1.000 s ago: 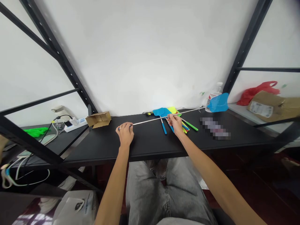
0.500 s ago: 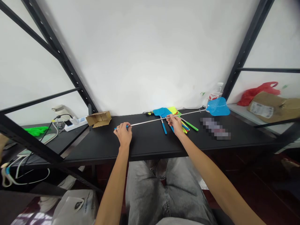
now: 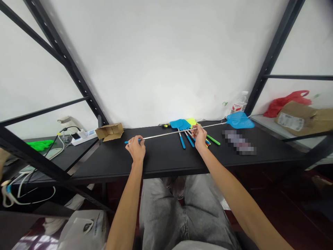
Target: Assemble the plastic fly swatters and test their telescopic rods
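A blue fly swatter point(image 3: 239, 120) with a long, extended metal rod stretches across the black desk, its flat head at the right. Its blue handle end is gripped by my left hand point(image 3: 136, 147). Farther along the rod, my right hand point(image 3: 199, 136) has its fingers closed around the metal. Behind and below the rod lie several more swatters: blue ones point(image 3: 180, 124) with short blue handles, a yellow one point(image 3: 191, 121) and one with a green handle point(image 3: 213, 139). My right hand partly hides this pile.
An opened cardboard box point(image 3: 109, 132) sits at the desk's left. A clear bottle point(image 3: 240, 101) stands behind the swatter head, and a blurred-out item point(image 3: 238, 142) lies in front of it. Black metal posts point(image 3: 275, 52) rise at both sides. A power strip point(image 3: 83, 136) is farther left.
My right hand has slid a little to the right along the rod. The swatter head has lowered and turned flatter. My left hand keeps its hold, shifted very slightly left.
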### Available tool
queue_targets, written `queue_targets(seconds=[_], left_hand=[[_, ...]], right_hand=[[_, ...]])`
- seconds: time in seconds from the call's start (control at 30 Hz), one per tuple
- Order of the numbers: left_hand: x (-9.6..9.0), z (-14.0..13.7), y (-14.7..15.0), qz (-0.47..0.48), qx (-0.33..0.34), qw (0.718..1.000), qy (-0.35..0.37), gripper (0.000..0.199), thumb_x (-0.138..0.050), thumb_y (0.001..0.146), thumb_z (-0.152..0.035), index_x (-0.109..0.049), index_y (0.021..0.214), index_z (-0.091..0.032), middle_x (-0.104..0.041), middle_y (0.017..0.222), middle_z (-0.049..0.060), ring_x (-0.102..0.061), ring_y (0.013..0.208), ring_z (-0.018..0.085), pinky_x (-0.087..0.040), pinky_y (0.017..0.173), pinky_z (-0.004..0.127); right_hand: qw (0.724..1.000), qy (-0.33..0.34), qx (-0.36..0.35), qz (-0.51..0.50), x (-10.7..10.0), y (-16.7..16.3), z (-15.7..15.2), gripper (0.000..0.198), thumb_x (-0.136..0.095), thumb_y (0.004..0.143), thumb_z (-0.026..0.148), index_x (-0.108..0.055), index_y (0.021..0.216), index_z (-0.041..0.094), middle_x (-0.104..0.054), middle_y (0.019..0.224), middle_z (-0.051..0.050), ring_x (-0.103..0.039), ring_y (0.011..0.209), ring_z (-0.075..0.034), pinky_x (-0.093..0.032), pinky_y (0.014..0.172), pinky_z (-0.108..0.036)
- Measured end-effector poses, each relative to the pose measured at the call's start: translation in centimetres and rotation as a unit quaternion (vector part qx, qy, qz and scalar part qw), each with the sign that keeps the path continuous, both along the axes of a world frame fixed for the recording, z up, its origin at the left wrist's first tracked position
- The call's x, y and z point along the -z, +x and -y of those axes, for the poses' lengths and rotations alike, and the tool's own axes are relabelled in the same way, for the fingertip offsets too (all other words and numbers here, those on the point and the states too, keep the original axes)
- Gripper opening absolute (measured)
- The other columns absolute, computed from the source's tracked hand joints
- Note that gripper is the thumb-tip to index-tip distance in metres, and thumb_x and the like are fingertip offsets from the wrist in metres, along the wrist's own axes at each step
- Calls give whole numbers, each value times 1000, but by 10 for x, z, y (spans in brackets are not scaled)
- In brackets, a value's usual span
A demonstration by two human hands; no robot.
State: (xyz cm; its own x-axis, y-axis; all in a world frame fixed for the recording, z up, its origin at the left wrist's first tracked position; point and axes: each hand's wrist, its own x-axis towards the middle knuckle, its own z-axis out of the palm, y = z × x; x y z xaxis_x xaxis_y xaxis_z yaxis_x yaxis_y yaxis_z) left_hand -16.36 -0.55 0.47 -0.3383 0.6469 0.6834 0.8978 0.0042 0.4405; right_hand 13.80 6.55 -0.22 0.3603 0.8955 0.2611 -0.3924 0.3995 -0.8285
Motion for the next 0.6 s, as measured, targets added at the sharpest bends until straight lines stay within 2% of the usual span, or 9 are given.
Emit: queue_targets(seconds=[0.17,0.37,0.5,0.6], left_hand=[[2,-2,-1,-3,3,1000,2,7,-57,88,-22,-59,94,-25,-69,103,6,-55,112,28,-28,96,46],[5,-5,-2,-66,75,995,-12,10,-58,93,-33,-65,96,-27,-73,97,3,-61,99,24,-25,102,43],[6,-7,-3,-113,115,987,-12,20,-55,95,-41,-69,99,-28,-74,97,4,-62,93,23,-33,93,38],[5,-6,-3,-143,116,983,-7,27,-51,96,-45,-71,100,-27,-75,96,4,-63,89,23,-36,86,36]], right_hand=[[1000,9,18,-23,0,2,-1,56,-58,78,76,-63,74,20,-57,56,1,-47,43,-10,-35,40,-25],[999,6,10,-50,-4,2,2,51,-67,76,70,-60,70,20,-50,53,4,-45,43,-8,-35,38,-21],[999,16,8,-49,-2,4,0,49,-68,76,68,-60,70,20,-49,54,4,-44,44,-7,-35,38,-20],[999,27,8,-38,0,7,-3,50,-65,79,69,-59,72,20,-49,54,5,-44,44,-7,-36,39,-20]])
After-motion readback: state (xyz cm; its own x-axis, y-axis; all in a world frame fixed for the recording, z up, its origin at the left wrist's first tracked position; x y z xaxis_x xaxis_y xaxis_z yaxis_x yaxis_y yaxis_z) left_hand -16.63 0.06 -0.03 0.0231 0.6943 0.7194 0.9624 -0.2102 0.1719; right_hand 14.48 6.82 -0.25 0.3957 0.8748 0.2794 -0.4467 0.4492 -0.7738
